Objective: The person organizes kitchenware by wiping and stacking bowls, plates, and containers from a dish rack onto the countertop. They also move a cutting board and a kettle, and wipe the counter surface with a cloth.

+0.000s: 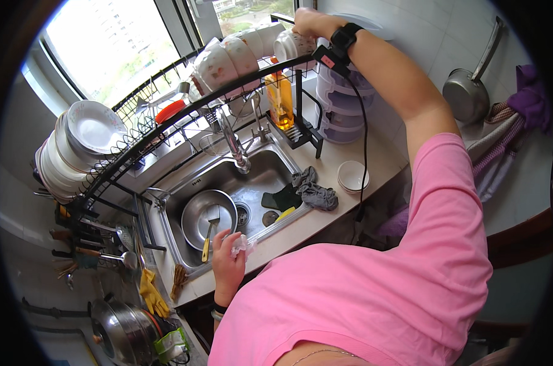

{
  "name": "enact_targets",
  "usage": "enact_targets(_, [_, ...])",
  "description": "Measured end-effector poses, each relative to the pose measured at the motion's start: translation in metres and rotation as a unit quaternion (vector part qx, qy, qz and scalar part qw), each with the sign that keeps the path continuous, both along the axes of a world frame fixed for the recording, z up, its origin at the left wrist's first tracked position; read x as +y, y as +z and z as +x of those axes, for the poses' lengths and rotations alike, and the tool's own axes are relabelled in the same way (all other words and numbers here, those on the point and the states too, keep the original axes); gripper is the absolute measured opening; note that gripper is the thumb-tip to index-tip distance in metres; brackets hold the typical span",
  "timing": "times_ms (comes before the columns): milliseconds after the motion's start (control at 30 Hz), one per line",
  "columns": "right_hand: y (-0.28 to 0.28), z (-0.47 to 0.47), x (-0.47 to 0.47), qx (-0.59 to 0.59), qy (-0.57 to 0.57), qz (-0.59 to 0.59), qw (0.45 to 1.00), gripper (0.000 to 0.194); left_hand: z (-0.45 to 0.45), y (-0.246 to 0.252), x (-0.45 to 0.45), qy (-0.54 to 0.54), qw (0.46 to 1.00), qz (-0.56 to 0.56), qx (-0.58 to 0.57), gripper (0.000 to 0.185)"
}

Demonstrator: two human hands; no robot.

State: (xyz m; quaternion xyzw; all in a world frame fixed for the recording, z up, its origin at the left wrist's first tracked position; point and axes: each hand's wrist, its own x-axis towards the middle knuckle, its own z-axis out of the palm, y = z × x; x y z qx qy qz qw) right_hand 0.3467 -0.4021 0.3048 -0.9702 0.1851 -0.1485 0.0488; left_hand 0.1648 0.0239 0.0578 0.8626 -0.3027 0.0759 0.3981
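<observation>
My left hand [228, 261] is above the front edge of the steel sink [258, 235], holding a crumpled piece of thin whitish plastic or tissue [242, 245]. Below it in the sink lies a steel basin [198, 201] with a yellow-handled spatula [206, 242] in it. My right hand [309, 23] reaches up to the right end of the black dish rack [203, 100], at a stack of white bowls [291, 45]; its fingers are mostly hidden, so its grip is unclear. More patterned bowls [226, 61] lean in a row to its left.
Two or more small white bowls [352, 175] sit on the counter right of the sink, near a hanging black cable [365, 132]. Grey cloths [320, 196] lie over the sink's right rim. An orange bottle [280, 98] stands under the rack; plates [94, 126] fill its left end.
</observation>
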Motion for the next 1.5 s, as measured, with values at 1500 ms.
enact_targets(1500, [-0.361,-0.256,-0.011,0.074,0.012,0.098,0.992,0.015,0.003,-0.001,-0.012,-0.035,0.997,0.009,0.073,0.035])
